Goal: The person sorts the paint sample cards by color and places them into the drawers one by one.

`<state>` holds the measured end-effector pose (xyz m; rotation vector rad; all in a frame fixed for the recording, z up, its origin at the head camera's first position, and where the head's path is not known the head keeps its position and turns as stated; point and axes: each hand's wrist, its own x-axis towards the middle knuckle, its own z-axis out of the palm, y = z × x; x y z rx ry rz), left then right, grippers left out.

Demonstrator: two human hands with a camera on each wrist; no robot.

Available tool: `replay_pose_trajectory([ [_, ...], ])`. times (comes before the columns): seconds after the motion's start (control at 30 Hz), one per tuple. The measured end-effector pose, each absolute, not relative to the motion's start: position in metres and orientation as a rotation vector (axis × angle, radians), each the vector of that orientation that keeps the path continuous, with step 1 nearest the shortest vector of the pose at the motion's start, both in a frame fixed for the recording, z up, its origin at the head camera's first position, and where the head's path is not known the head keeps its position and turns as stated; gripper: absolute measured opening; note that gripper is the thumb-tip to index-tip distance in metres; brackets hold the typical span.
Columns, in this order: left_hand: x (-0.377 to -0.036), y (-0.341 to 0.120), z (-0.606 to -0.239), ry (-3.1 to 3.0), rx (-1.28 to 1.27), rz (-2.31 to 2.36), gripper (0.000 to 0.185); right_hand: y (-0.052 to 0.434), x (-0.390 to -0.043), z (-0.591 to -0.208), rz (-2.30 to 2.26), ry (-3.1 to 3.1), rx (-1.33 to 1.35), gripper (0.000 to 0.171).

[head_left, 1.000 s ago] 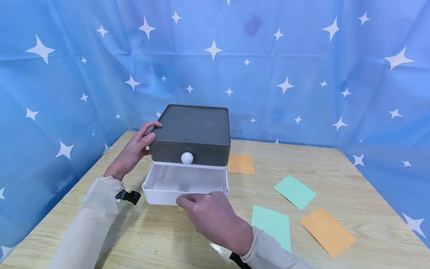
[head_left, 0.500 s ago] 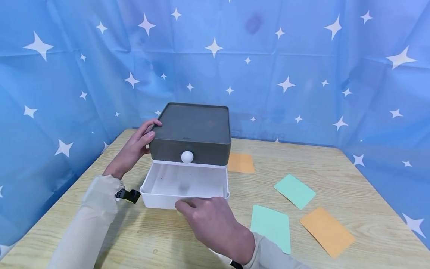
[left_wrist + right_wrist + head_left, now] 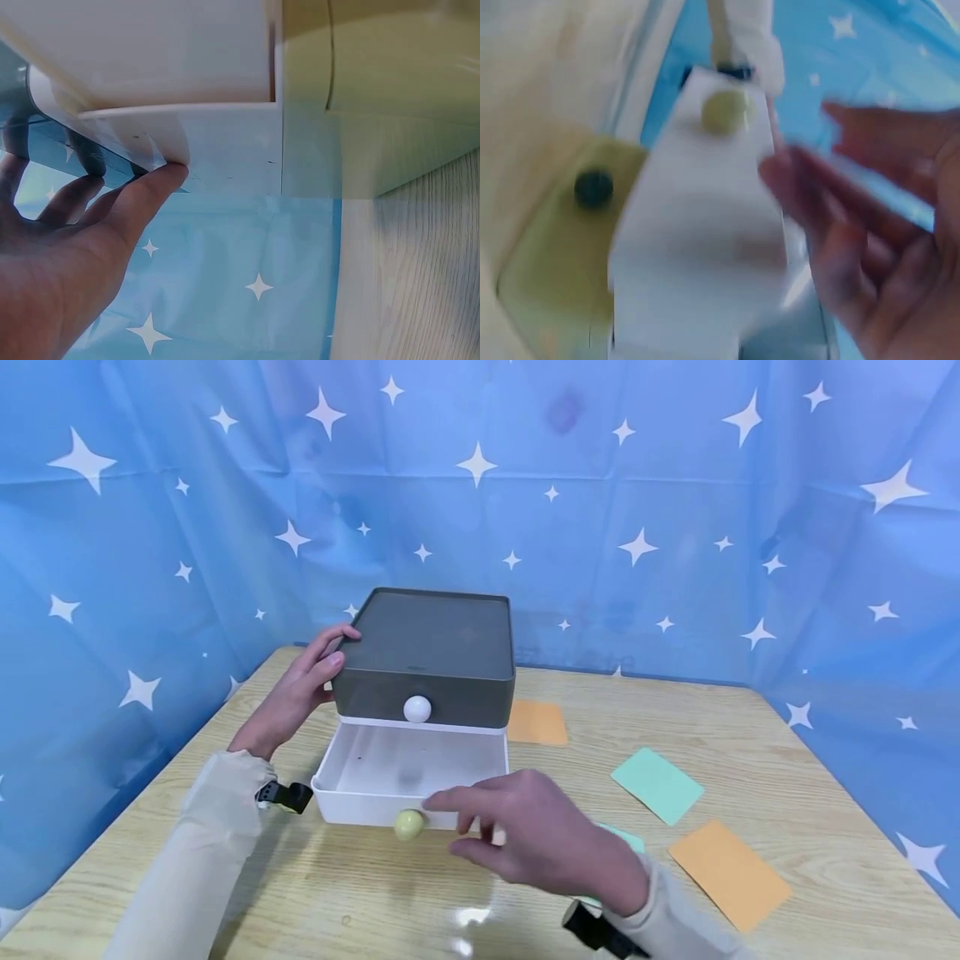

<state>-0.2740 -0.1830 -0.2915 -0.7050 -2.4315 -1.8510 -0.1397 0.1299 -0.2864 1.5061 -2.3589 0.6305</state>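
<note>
A small drawer unit stands on the table, with a dark grey top tier bearing a white knob. Below it a white drawer is pulled out toward me; its yellow-green knob shows fully. My left hand steadies the unit's left side, fingers extended along the grey tier and thumb against the white tier in the left wrist view. Just right of the yellow-green knob, my right hand is off it, fingers loosely spread and holding nothing. It is blurred in the right wrist view.
A yellow-green bottom tier with a dark green knob shows in the right wrist view. Orange cards and mint-green cards lie on the wooden table. A blue star-patterned curtain hangs behind.
The white drawer has slid slightly farther out toward me. My right hand has let go of its knob and moved right. My left hand has stayed on the unit.
</note>
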Motion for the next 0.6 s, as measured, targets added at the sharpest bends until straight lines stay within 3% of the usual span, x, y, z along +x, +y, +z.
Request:
replay_pose_trajectory([
  [0.2, -0.272, -0.184, -0.292, -2.431, -0.697, -1.867, 0.041, 0.18, -0.159, -0.281, 0.958, -2.53, 1.711, 0.03],
  [0.5, -0.274, -0.185, -0.291, -2.429, -0.693, -1.855, 0.041, 0.254, -0.203, -0.307, 1.062, -2.908, 1.055, 0.01],
  [0.6, -0.275, -0.185, -0.291, -2.435, -0.693, -1.849, 0.042, 0.277, -0.214, -0.318, 0.927, -2.963, 0.835, 0.018],
])
